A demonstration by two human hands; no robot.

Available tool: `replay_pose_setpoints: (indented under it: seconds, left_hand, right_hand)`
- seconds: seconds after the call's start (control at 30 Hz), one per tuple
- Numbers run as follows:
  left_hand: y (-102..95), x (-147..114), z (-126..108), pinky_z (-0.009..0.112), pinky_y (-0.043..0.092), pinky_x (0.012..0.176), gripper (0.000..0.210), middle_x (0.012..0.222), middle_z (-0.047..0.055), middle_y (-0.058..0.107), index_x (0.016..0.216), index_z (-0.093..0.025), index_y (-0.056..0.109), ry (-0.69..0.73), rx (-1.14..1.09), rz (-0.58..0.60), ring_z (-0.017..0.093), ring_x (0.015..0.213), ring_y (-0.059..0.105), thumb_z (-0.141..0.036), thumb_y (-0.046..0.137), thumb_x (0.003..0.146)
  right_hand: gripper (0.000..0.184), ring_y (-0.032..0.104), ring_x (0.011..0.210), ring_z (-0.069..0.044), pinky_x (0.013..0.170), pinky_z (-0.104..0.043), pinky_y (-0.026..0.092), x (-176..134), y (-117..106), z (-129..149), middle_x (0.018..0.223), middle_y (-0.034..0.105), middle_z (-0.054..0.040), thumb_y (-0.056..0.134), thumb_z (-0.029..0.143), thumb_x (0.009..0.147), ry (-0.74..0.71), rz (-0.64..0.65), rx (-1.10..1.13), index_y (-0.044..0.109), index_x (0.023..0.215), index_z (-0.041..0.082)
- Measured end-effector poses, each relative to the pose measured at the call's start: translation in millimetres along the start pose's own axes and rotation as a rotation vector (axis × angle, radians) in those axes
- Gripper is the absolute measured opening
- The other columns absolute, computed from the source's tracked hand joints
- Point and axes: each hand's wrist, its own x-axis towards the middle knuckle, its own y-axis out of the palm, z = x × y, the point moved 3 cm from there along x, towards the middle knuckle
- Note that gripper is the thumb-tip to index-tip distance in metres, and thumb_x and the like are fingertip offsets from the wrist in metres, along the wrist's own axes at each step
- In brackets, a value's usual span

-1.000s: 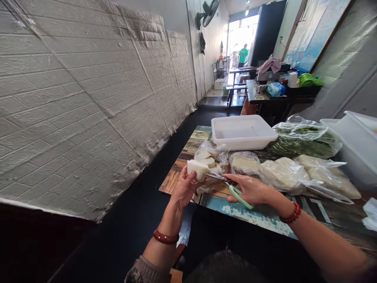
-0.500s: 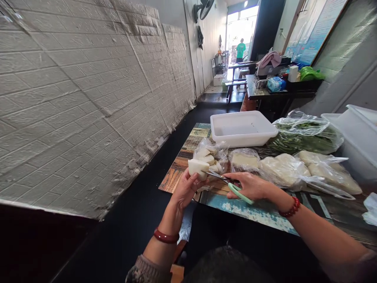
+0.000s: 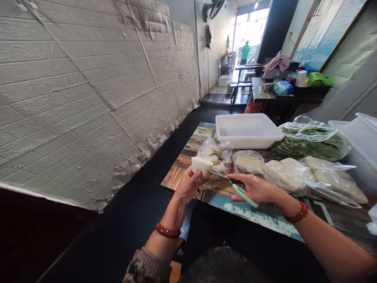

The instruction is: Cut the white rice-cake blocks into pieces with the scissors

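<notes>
Raised over the table's near left part, my left hand (image 3: pixel 188 184) is closed around a thick, pale white piece of food (image 3: pixel 202 166), whose exact kind I cannot make out. My right hand (image 3: pixel 255 188) grips scissors (image 3: pixel 243 194) with light green handles. Their blades point left and their tips meet the right side of the white piece; whether they cut into it is hard to see. Just behind the piece, a clear plastic bag (image 3: pixel 226 151) holds several similar white chunks.
A white plastic tub (image 3: pixel 250 142) stands behind the bags. To the right lie a wrapped pale block (image 3: pixel 249 162), bags of pale food (image 3: pixel 285 173) and a bag of green leaves (image 3: pixel 312 143). A brick-patterned wall (image 3: pixel 88 98) runs along the left. Far off, a person (image 3: pixel 245 52) stands by the doorway.
The whole view has shifted slightly, so most things appear a little further right. Both hands keep their hold, with the scissor tips still at the white piece.
</notes>
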Motion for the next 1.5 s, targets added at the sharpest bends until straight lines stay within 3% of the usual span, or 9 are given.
replay_pose_setpoints:
  seconds: [0.13,0.37,0.53,0.73,0.97,1.17,1.5]
  left_hand:
    - [0.2,-1,-1,0.041,0.057,0.086,0.047,0.105,0.011,0.072,0.112,-0.013,0.063,0.003,0.007,0.007,0.023,0.090,0.070,-0.029,0.083,0.072]
    - [-2.5,-3,-3,0.042,0.057,0.086,0.052,0.102,0.010,0.072,0.113,-0.013,0.062,0.008,-0.001,-0.020,0.024,0.091,0.070,-0.030,0.085,0.070]
    - [0.3,-4,-4,0.041,0.057,0.086,0.051,0.103,0.011,0.072,0.111,-0.014,0.064,-0.006,0.018,0.007,0.024,0.093,0.070,-0.031,0.085,0.069]
    - [3.2,-5,-1,0.037,0.058,0.082,0.053,0.105,0.013,0.072,0.114,-0.013,0.065,-0.031,0.035,0.043,0.025,0.093,0.069,-0.033,0.085,0.069]
    - [-1.6,-3,2,0.033,0.058,0.073,0.052,0.098,0.012,0.073,0.112,-0.012,0.064,-0.072,0.032,0.040,0.024,0.085,0.072,-0.034,0.085,0.069]
    - [-2.4,0,3,0.032,0.058,0.072,0.052,0.100,0.013,0.072,0.116,-0.014,0.063,-0.093,0.052,0.081,0.024,0.084,0.072,-0.036,0.082,0.073]
    - [4.0,4,-2,0.031,0.056,0.071,0.051,0.096,0.012,0.072,0.114,-0.013,0.064,-0.065,0.044,0.085,0.022,0.080,0.070,-0.035,0.083,0.072]
  right_hand:
    - [0.074,0.059,0.067,-0.020,0.060,-0.029,0.046,2,1,1,0.091,0.071,-0.0073,0.069,0.059,0.075,-0.016,0.022,-0.033,0.056,0.137,0.019]
    - [0.072,0.060,0.066,-0.021,0.058,-0.028,0.045,6,1,9,0.083,0.070,-0.0049,0.070,0.057,0.075,-0.020,0.047,-0.047,0.058,0.135,0.020]
    - [0.070,0.065,0.076,-0.024,0.068,-0.031,0.050,9,2,11,0.095,0.072,-0.0060,0.071,0.053,0.075,-0.040,0.055,-0.019,0.057,0.135,0.020]
    - [0.077,0.065,0.102,-0.032,0.087,-0.039,0.052,14,4,7,0.119,0.069,-0.0119,0.072,0.052,0.072,-0.058,0.050,-0.018,0.055,0.139,0.017]
    - [0.065,0.068,0.089,-0.029,0.082,-0.037,0.053,16,5,6,0.095,0.075,-0.0069,0.071,0.051,0.076,-0.018,0.055,0.039,0.062,0.133,0.022]
    - [0.059,0.068,0.088,-0.028,0.082,-0.036,0.054,12,4,-1,0.091,0.076,-0.0033,0.069,0.049,0.077,0.048,0.037,0.119,0.065,0.130,0.023]
    - [0.073,0.066,0.101,-0.030,0.089,-0.040,0.054,11,8,1,0.127,0.066,-0.0114,0.069,0.049,0.074,-0.022,0.030,0.042,0.055,0.139,0.017]
